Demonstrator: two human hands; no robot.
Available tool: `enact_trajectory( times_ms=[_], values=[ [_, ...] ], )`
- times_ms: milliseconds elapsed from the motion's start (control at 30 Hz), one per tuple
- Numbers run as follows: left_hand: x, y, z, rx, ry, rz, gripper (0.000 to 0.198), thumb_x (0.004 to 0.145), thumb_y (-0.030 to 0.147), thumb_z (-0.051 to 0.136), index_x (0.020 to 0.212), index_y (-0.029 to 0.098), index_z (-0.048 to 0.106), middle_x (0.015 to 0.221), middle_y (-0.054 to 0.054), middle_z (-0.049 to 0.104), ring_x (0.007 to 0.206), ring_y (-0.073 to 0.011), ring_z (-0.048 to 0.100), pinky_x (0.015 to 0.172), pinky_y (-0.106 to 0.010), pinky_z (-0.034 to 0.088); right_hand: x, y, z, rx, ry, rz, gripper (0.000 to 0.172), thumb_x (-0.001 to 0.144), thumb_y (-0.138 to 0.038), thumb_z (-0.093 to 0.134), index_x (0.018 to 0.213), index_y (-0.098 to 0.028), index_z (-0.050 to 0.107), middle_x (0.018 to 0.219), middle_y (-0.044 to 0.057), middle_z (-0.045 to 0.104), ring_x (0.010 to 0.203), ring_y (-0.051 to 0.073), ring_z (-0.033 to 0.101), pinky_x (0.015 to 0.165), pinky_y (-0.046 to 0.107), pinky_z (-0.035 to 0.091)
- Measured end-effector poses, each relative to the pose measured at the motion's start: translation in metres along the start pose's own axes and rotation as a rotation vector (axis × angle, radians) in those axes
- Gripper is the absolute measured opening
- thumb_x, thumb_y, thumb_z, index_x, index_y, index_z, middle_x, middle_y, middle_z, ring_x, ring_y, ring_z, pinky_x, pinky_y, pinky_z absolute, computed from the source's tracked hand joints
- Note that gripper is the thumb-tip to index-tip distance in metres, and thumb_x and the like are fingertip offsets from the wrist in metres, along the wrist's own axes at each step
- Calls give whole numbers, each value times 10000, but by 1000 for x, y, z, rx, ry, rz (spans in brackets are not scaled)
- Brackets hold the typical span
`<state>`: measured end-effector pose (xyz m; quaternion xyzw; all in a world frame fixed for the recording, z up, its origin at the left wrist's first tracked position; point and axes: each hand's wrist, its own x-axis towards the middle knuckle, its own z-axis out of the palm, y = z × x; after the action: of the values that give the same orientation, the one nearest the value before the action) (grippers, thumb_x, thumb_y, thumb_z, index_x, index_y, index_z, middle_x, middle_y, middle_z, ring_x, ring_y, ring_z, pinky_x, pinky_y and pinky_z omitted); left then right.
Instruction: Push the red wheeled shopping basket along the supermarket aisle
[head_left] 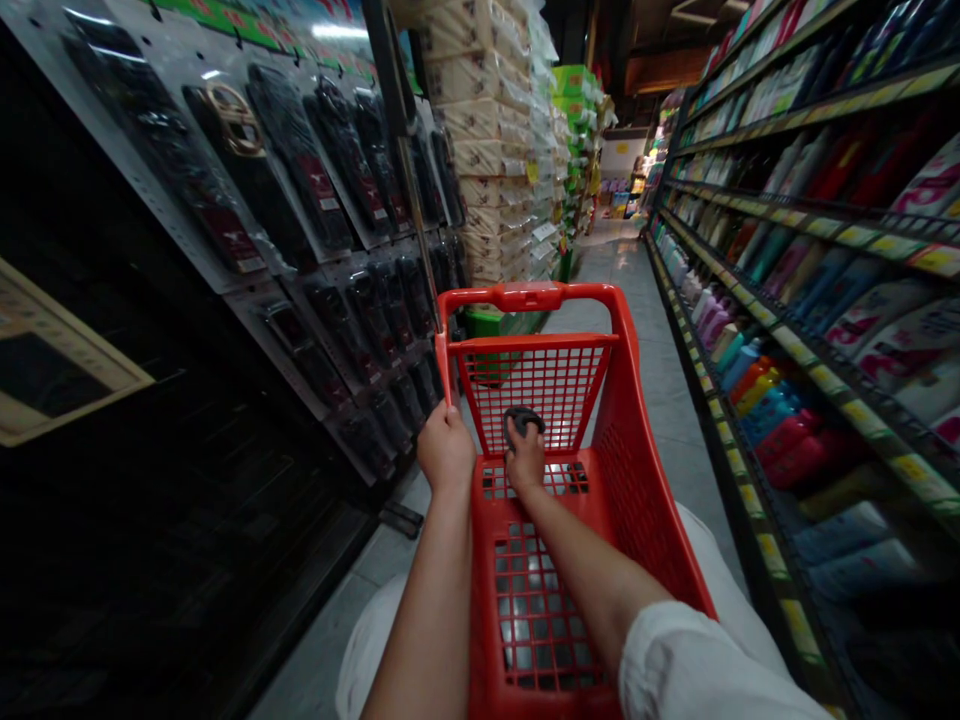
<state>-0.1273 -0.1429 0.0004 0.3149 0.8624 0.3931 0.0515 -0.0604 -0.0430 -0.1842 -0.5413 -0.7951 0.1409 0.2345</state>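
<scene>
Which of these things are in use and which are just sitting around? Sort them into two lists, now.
In use:
- red basket, with the left hand at its rim
- dark object at the right hand, inside the basket; too unclear to name

Just around:
- packaged belts
- beige stacked packs
- shelved bottles
</scene>
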Motion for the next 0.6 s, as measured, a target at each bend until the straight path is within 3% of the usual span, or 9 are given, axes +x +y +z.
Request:
enact_trajectory(
  times_ms=[100, 200, 400, 600],
  values=[
    [0, 0, 0, 9, 2, 1, 385, 972, 240, 389, 1181, 189, 709, 1114, -119, 750, 1006, -232, 687, 758, -262, 426, -4, -3, -9, -178, -185, -187, 657, 891, -126, 493, 1473, -428, 444, 1452, 65, 438, 1130, 251, 491, 935, 350, 464],
    [0, 1, -2, 2, -11, -1, 389, 975, 236, 385, 1190, 180, 704, 1105, -124, 751, 1019, -236, 683, 752, -262, 418, -7, 19, -22, -267, -229, -212, 578, 953, -132, 407, 1424, -456, 498, 1419, 48, 481, 1128, 251, 485, 889, 353, 470],
    [-2, 2, -3, 1, -16, 1, 377, 975, 241, 391, 1159, 189, 716, 1082, -111, 755, 992, -233, 684, 725, -261, 409, -18, 71, -30, -266, -104, 94, 546, 945, -113, 431, 1378, -414, 573, 1375, 65, 518, 1077, 242, 536, 841, 338, 477],
    [0, 1, 1, -22, -13, 6, 365, 971, 238, 396, 1117, 187, 725, 1071, -99, 757, 1000, -220, 683, 748, -250, 422, -26, 79, -25, -273, -74, 360, 470, 943, -148, 383, 1305, -273, 656, 1266, 152, 574, 944, 231, 599, 679, 303, 479]
  ],
)
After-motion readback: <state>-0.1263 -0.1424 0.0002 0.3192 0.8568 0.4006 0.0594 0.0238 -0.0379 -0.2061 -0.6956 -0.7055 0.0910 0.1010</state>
